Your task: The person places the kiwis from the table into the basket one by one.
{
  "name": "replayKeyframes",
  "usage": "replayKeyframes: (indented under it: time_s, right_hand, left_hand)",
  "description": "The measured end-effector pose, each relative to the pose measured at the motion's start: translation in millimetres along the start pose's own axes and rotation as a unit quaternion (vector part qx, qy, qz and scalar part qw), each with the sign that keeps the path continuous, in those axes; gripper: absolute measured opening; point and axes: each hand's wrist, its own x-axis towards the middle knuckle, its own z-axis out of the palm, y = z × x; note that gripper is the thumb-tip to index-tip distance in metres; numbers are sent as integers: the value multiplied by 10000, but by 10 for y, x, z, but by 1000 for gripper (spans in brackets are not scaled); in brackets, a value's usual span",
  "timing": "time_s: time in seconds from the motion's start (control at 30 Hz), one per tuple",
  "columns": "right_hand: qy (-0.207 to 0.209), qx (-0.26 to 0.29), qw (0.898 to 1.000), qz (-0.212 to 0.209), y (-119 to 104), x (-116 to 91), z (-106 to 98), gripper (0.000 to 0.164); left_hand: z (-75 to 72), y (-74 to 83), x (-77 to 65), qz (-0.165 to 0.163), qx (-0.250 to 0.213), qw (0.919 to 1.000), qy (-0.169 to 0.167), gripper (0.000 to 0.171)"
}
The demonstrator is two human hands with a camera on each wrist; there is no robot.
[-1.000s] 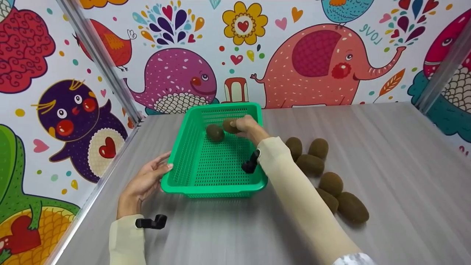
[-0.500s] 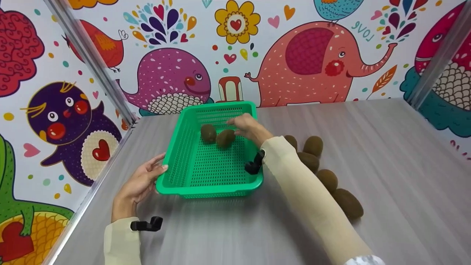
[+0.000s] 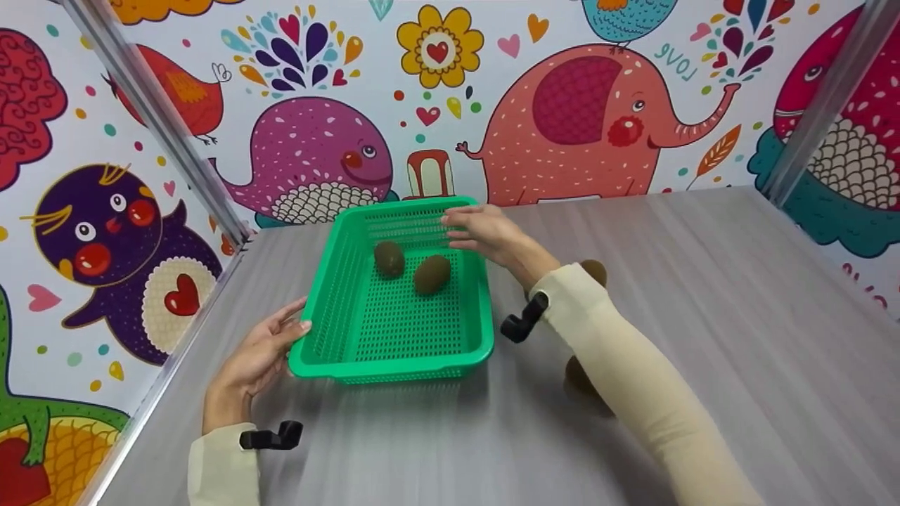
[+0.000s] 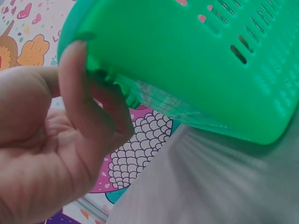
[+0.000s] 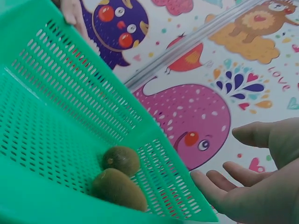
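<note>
A green plastic basket (image 3: 394, 369) stands on the table with two brown kiwis inside, one kiwi (image 3: 389, 259) to the left and another kiwi (image 3: 432, 274) beside it, slightly apart. My left hand (image 3: 256, 358) holds the basket's left rim near its front corner; in the left wrist view the fingers (image 4: 74, 88) pinch that rim. Over the basket's far right rim is my right hand (image 3: 492, 235), its fingers spread loosely and nothing in them. The right wrist view shows this hand (image 5: 261, 177) beside the basket, with both kiwis (image 5: 119, 189) below the rim.
Right of the basket, more kiwis lie on the grey table (image 3: 394, 443), mostly hidden by my right sleeve (image 3: 633, 358); a kiwi (image 3: 594, 270) peeks out behind it and another kiwi (image 3: 582, 379) in front. Cartoon-printed panels (image 3: 316, 154) enclose the back and left.
My right hand has let go of the second kiwi in the basket and moved up and right to the rim. The left hand keeps its hold. The head view has shifted slightly.
</note>
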Motion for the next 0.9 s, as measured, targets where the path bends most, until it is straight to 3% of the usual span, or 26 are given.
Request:
replayKeyframes:
  time_s: [0.47,0.9]
  right_hand:
    - [488,-231,9978,-381,-93,-381,-344,48]
    - [649,-640,9950,-414,-41,-663,-720,54]
  left_hand:
    - [6,-4,-3,154,47,9997,-200,68]
    - [-8,5,-1,18,16,9999,-118,68]
